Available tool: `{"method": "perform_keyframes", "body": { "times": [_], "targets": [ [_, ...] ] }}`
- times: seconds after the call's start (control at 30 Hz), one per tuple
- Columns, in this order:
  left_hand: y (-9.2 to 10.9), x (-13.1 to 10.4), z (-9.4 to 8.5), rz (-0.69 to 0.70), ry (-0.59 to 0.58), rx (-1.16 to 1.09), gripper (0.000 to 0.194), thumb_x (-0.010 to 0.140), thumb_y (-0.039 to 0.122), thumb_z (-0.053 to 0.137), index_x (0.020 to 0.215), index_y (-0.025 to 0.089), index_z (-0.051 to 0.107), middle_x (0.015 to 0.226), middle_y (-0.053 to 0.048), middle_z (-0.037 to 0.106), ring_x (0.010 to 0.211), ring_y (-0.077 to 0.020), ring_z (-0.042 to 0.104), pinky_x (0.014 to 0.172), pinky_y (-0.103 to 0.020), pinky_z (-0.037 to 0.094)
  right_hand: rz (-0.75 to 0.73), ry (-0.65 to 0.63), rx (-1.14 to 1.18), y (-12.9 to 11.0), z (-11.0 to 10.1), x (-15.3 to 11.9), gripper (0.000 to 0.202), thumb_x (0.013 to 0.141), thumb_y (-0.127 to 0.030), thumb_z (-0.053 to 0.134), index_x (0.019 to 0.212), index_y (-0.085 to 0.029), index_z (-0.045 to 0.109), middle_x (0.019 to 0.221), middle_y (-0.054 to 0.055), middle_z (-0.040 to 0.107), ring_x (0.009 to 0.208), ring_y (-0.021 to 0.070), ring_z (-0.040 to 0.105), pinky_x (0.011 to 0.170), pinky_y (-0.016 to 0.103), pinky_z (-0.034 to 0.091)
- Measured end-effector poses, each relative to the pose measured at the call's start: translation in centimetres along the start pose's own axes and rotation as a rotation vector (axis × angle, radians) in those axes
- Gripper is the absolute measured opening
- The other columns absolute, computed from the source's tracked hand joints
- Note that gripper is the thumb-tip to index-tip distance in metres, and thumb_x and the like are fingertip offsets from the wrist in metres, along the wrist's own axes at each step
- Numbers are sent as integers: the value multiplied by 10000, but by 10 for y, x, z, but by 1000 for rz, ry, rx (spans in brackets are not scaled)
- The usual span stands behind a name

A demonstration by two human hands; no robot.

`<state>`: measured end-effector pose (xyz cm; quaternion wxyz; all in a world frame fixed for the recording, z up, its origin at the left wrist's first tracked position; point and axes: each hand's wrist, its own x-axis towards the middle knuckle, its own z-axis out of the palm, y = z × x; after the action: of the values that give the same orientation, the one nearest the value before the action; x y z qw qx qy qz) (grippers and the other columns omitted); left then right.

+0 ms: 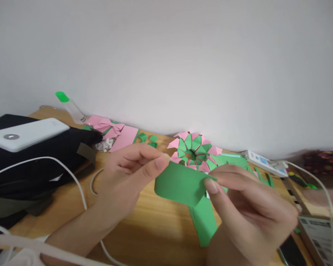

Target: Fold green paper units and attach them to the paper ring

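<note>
Between my two hands a green paper piece (180, 184) is held up over the wooden table, its lower edge curving. My left hand (138, 170) pinches its upper left corner with thumb and fingers. At the upper right corner, my right hand (238, 199) grips the paper the same way. Beneath it a green paper strip (204, 221) lies on the table, partly covered by my right hand. Just behind stands a ring of folded pink and green paper (192, 142), round with an open middle. Several small green folded pieces (153, 138) lie left of the ring.
Pink paper pieces (127, 137) lie at the back left beside a green-capped tube (70, 107). A white power bank (30, 133) rests on a black bag (52, 159). White cables (77, 184) cross the left side. A power strip (263, 162) stands against the wall.
</note>
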<state>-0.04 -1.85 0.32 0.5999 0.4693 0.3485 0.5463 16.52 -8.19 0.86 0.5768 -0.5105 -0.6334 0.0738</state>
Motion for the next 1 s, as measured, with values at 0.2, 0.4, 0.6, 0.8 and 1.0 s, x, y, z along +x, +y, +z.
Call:
{"method": "perform_keyframes", "body": {
  "times": [0.2, 0.4, 0.6, 0.8, 1.0],
  "targets": [
    [-4, -3, 1, -87, -314, 128, 203, 665, 163, 802, 850, 221, 743, 772, 20, 737, 701, -143, 682, 607, -190, 542, 50, 37, 53, 3, 2, -1, 109, 795, -150, 716, 786, -259, 716, 662, -14, 675, 602, 162, 631, 554, 318, 496],
    [-4, 2, -2, -63, -253, 136, 44, 734, 228, 767, 734, 187, 751, 686, 9, 729, 618, -122, 647, 566, -186, 528, 52, 3, 130, 7, 2, -2, 142, 797, -102, 690, 781, -243, 698, 646, -25, 641, 601, 144, 603, 564, 299, 474],
    [0, 11, -7, -20, -90, -4, 83, 701, 151, 782, 714, 227, 752, 685, 41, 731, 609, -93, 648, 571, -155, 525, 3, -224, 120, 8, -2, 3, 185, 793, -48, 651, 737, -224, 634, 592, -45, 565, 559, 113, 537, 557, 275, 439],
    [-2, 11, -6, -1, 48, -27, 73, 694, 219, 794, 699, 194, 726, 672, 8, 724, 618, -121, 659, 565, -183, 532, 13, -211, 125, 8, -1, 3, 187, 788, -44, 644, 737, -224, 637, 605, -37, 567, 562, 120, 538, 558, 277, 437],
    [-3, 9, -6, 92, 55, 43, 50, 771, 191, 735, 728, 213, 724, 669, 39, 708, 605, -81, 626, 557, -141, 497, -11, -216, 101, 9, -2, 3, 191, 783, -39, 650, 758, -229, 643, 619, -37, 571, 584, 121, 548, 577, 274, 446]
  ]
}}
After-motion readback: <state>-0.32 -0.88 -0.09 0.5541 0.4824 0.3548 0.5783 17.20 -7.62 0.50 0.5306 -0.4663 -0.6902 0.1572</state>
